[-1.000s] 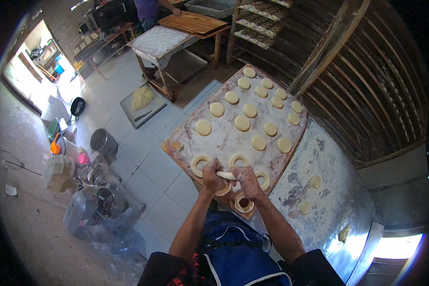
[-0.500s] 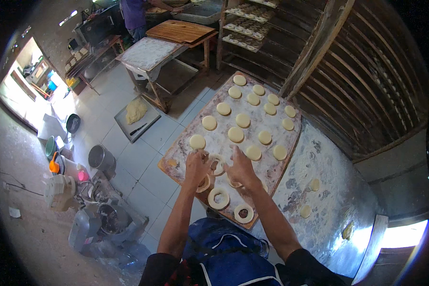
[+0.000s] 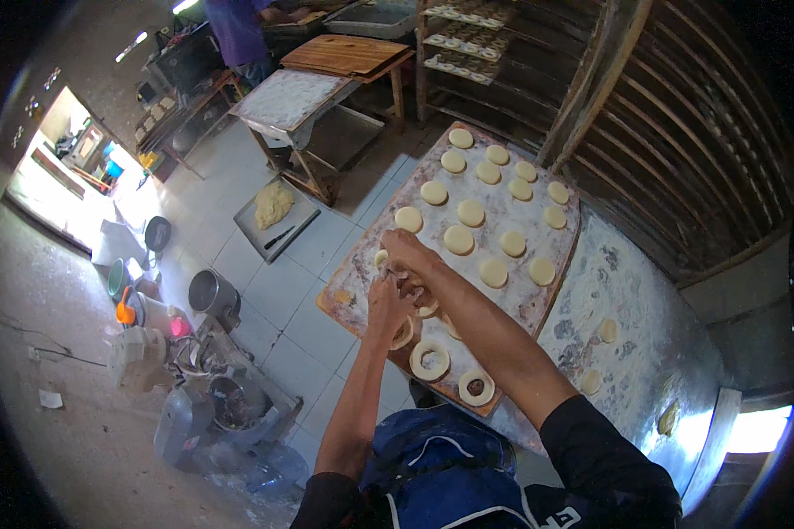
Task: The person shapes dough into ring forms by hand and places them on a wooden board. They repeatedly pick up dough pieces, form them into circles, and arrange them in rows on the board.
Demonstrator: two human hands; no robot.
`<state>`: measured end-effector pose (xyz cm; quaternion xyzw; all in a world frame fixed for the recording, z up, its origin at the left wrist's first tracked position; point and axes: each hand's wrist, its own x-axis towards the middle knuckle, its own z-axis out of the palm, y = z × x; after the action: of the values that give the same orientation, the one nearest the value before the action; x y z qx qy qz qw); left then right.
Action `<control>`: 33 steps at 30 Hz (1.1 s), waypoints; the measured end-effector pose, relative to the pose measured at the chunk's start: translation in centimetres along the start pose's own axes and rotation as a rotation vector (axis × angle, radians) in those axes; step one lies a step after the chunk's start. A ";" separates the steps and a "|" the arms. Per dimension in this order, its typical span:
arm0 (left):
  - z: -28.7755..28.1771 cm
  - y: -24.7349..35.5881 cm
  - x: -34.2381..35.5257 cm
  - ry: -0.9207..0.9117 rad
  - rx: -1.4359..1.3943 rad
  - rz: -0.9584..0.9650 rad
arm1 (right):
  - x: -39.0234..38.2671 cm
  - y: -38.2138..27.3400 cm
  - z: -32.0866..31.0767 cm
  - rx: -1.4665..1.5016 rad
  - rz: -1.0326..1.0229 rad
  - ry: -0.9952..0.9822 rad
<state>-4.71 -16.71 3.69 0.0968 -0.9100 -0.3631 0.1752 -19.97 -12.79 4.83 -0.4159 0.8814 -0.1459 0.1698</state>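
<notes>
My right hand (image 3: 408,253) reaches across to the left side of a floured board (image 3: 348,295). Its curled fingers are at a pale dough round (image 3: 381,258), most of which they cover. Just nearer, my left hand (image 3: 390,301) has bent fingers drawn together by that round's near edge; whatever they hold is hidden. Beneath and beside my hands lie dough rings, partly covered by my wrists. A full ring (image 3: 430,361) and another ring (image 3: 476,387) lie at the near edge. Several uncut rounds (image 3: 459,240) are spread over the farther part.
A flour-dusted metal table (image 3: 582,344) carries the board and two small dough pieces. Slatted racks (image 3: 679,150) stand at right. On the floor sit a tray (image 3: 304,212) with dough and a knife, and a metal pot (image 3: 213,294). Another person (image 3: 236,35) stands far off.
My right hand has moved left from the board's middle to the leftmost dough round. My left hand has shifted slightly nearer, off the ring between the hands. The whole view has shifted a little.
</notes>
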 end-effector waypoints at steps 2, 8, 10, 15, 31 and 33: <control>0.1 0.2 0.3 -0.023 0.039 0.037 | -0.7 0.6 -1.0 0.285 -0.003 0.052; 0.5 -1.0 2.8 -0.134 -0.037 0.015 | -13.9 5.1 -3.8 0.970 -0.016 0.493; 0.8 -2.0 3.4 -0.093 0.030 0.107 | -21.7 7.2 -4.0 0.886 0.205 0.361; 1.9 -2.9 3.5 -0.160 -0.016 0.155 | -42.6 8.7 1.3 0.779 0.636 0.563; 13.7 21.8 -8.3 -0.368 -0.281 0.344 | -61.5 17.6 4.8 -0.101 1.083 0.710; 16.6 25.8 -12.8 -0.635 -0.519 0.237 | -61.8 17.0 4.5 0.223 1.147 0.738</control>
<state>-0.63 16.06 7.24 -0.1723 -0.8020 -0.5693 -0.0544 7.14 45.44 5.03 0.2129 0.9420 -0.2548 -0.0494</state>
